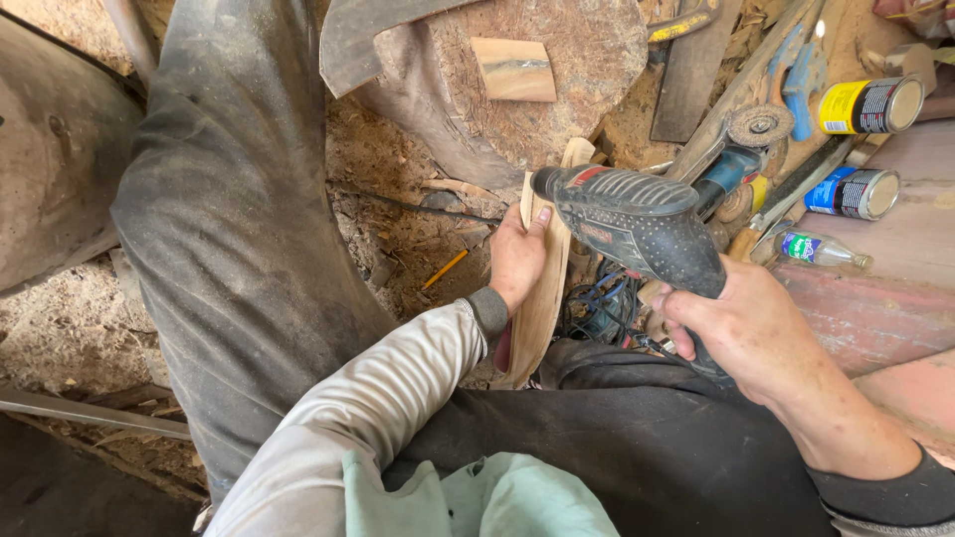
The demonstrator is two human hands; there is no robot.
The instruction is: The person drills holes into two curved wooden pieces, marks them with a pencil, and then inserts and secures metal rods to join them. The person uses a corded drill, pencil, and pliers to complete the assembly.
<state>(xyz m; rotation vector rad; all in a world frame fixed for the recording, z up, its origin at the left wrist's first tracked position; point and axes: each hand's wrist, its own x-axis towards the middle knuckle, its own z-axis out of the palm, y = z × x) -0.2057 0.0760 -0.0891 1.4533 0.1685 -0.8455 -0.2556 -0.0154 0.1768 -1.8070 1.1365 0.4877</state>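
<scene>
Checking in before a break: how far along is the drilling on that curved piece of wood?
Done: one shaped wood block lies on the stump. In hand: left hand steadies the curved wood piece upright; right hand grips the power drill, nose at its top edge. Left: no hole shows, so the drilling itself.

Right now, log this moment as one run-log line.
left hand: holds curved wood piece on edge | right hand: grips power drill, nose at the wood | chopping block beyond

Sawdust-strewn dirt floor (398, 189) around a round wooden stump (557, 89).
</scene>
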